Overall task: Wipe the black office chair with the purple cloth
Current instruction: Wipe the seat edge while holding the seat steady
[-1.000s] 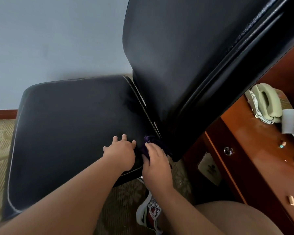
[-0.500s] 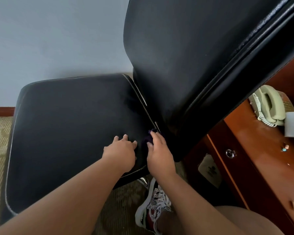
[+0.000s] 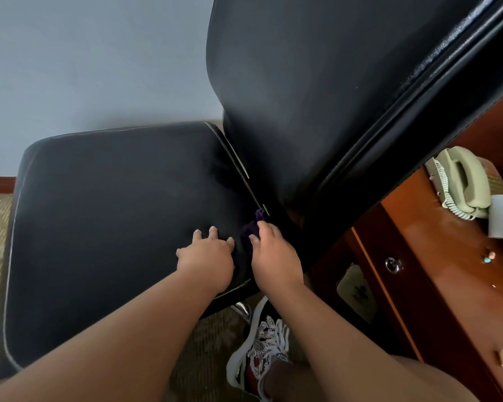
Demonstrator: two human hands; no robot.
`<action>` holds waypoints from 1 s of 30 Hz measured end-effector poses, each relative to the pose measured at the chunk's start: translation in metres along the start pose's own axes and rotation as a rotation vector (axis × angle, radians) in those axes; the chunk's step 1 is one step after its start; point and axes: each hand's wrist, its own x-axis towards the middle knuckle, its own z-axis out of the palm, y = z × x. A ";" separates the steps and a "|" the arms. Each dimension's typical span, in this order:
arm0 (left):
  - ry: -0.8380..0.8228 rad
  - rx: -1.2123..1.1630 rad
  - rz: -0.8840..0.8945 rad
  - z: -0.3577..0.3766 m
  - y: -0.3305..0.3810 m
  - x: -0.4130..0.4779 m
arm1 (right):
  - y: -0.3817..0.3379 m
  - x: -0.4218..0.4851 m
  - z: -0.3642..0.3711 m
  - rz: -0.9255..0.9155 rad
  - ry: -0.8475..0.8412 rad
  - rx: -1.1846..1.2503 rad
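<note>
Where seat point(image 3: 114, 213) meets backrest point(image 3: 317, 97): cloth point(image 3: 249, 232) lies bunched, centre frame, on the crease.
Cloth axis: runs up-frame along the crease, thin tip pointing up.
Right hand point(image 3: 273, 256): fingers curled over cloth, gripping it.
Left hand point(image 3: 206, 259): just left of cloth, fingers spread flat on seat, holding nothing.

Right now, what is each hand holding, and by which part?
Right hand holds the purple cloth by its bunched near end; left hand rests flat on the chair seat, empty.
</note>
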 end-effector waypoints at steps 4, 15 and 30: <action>0.005 -0.016 -0.004 0.000 0.000 -0.002 | 0.005 -0.026 -0.009 -0.036 0.025 -0.117; 0.006 -0.028 -0.004 0.001 0.000 -0.003 | 0.002 -0.021 -0.024 0.055 0.090 0.515; 0.013 -0.041 0.004 0.005 -0.001 -0.001 | 0.004 -0.014 -0.002 0.075 0.007 -0.218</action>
